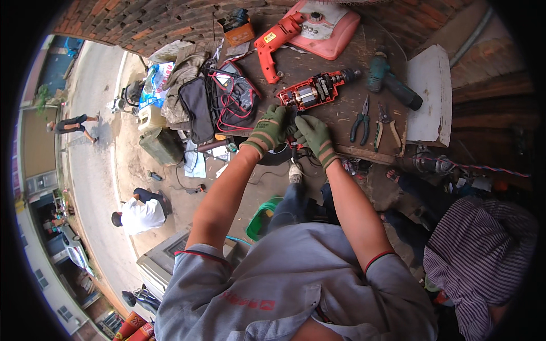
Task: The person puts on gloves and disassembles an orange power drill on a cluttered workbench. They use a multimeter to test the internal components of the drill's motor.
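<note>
On the wooden bench (355,85) lies a red electric drill with its casing opened (318,92), its copper motor windings and metal gear parts exposed and its black chuck pointing right. Both my hands wear green work gloves with tan bands. My left hand (269,129) is closed around the handle end of the opened drill, at the bench's near edge. Close beside it, my right hand (313,135) has its fingers pinched together over the same end. Dark and red parts show between the gloves, but what the right fingertips hold is hidden.
A whole red drill (274,44), a green cordless drill (389,80), pliers (360,122), and a second pair with tan handles (387,127) lie on the bench. A multimeter with red leads (239,91) sits left. A person in stripes (478,250) is close at right.
</note>
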### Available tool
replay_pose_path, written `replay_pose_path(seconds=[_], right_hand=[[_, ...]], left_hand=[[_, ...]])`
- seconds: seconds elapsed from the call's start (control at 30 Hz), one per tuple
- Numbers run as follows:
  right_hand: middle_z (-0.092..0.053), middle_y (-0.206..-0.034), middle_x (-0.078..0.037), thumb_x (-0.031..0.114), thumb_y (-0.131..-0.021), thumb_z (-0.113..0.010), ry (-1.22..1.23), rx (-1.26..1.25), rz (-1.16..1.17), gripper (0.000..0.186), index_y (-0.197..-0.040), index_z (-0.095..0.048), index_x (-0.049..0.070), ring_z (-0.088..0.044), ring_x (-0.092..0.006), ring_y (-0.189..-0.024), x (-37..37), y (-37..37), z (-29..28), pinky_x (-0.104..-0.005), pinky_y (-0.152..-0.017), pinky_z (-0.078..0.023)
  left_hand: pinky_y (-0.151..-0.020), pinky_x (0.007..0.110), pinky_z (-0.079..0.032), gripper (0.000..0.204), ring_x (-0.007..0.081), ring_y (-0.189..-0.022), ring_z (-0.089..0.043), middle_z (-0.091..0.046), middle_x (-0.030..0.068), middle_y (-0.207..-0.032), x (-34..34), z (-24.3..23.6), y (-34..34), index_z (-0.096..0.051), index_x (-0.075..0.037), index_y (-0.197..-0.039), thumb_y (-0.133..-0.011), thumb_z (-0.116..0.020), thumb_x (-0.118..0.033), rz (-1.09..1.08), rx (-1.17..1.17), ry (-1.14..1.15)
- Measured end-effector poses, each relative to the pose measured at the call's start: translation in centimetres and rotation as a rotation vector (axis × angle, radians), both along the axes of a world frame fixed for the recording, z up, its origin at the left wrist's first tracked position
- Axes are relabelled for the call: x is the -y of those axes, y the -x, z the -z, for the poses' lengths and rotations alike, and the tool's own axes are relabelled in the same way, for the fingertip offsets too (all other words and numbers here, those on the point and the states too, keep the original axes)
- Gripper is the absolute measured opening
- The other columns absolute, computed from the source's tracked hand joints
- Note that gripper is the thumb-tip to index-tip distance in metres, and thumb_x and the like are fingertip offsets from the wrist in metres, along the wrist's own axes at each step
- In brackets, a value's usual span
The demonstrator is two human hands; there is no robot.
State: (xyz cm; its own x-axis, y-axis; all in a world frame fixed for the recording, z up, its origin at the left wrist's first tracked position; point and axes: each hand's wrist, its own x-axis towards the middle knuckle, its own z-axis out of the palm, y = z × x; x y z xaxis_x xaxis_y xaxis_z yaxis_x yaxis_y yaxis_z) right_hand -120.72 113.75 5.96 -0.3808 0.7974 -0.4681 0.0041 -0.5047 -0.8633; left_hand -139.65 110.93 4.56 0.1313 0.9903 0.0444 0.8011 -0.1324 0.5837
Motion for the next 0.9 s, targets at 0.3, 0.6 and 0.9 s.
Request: replay_pose_path(seconds=[0.3, 0.6, 0.9], right_hand=[[-0.072, -0.08, -0.005, 0.031, -0.103, -0.06, 0.003, 0.031, 0.025, 0.035, -0.125, -0.068, 0.005, -0.064, -0.01, -0.064, 0.4, 0.0, 2.1, -0.0262, -0.059, -0.053], [-0.072, -0.077, -0.008, 0.03, -0.099, -0.063, -0.029, 0.15, 0.072, 0.029, -0.115, -0.074, 0.008, -0.066, -0.0127, -0.064, 0.6, 1.0, 1.9, -0.0296, -0.06, -0.054], [-0.072, -0.104, -0.021, 0.029, -0.097, -0.062, -0.401, 0.374, 0.094, 0.028, -0.113, -0.074, 0.01, -0.071, -0.0386, -0.098, 1.0, 1.4, 3.7, -0.0405, -0.085, -0.057]], left_hand=[[-0.096, 0.031, -0.052, 0.05, 0.0131, -0.113, -0.061, -0.064, 0.0028, -0.125, 3.2, 2.0, 0.5, -0.052, -0.004, -0.14, -0.093, -0.067, 0.006, -0.212, 1.081, 0.241], [-0.098, 0.031, -0.054, 0.056, 0.0129, -0.117, -0.06, -0.064, 0.0012, -0.125, 3.8, 0.8, 1.5, -0.051, -0.005, -0.144, -0.092, -0.067, 0.009, -0.158, 1.187, 0.275], [-0.079, 0.03, -0.059, 0.046, 0.0125, -0.089, -0.068, -0.072, 0.0092, -0.105, 1.3, -4.4, -2.6, -0.064, 0.004, -0.12, -0.087, -0.083, -0.021, -0.481, 0.72, 0.448]])
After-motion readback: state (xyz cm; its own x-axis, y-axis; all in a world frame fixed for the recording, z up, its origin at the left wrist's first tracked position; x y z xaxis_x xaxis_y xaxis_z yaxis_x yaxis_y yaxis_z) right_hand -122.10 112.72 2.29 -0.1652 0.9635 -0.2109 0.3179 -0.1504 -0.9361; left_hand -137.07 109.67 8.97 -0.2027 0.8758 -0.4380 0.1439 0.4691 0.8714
